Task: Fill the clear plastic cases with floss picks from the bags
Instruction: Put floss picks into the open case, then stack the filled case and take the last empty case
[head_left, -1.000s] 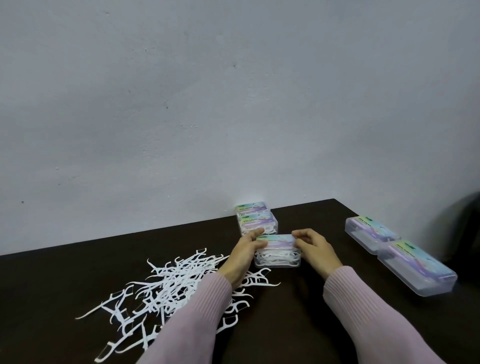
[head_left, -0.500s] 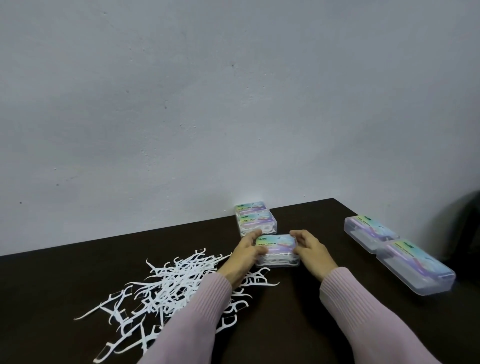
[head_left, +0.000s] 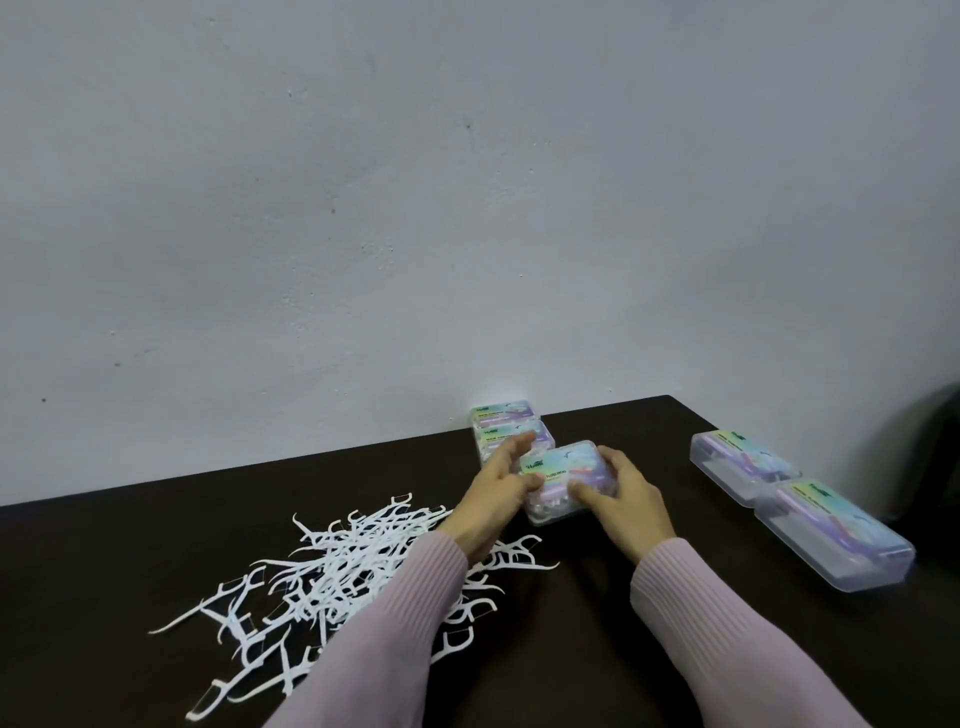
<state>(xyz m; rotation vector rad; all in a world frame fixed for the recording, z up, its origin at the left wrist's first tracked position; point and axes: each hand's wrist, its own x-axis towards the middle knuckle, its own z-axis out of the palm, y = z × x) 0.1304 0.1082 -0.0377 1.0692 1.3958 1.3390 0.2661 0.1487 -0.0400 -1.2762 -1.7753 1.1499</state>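
so both hands are on one case (head_left: 569, 480) right now, near the back middle of the worktop (head_left: 623, 623). left hand (head_left: 496, 496) has its grip curled round the left end, right hand (head_left: 621, 499) has fingers wrapped over the right end with the thumb on the lid. it looks tilted a bit and you can see white picks through the clear side, so i'd say this one is filled and being snapped closed or about to be set down.

done so far, as far as i can tell: two cases (head_left: 506, 428) sit closed just behind it against the wall (head_left: 467, 208), lids on. whether they're full i can't really see from here.

still left: two longer cases (head_left: 800, 506) end to end over on the right, well apart from the hands, and they look mostly empty inside. plus there's a big loose pile of floss picks (head_left: 332, 566) on the left side under the left sleeve. no bags in view. so roughly halfway i guess.
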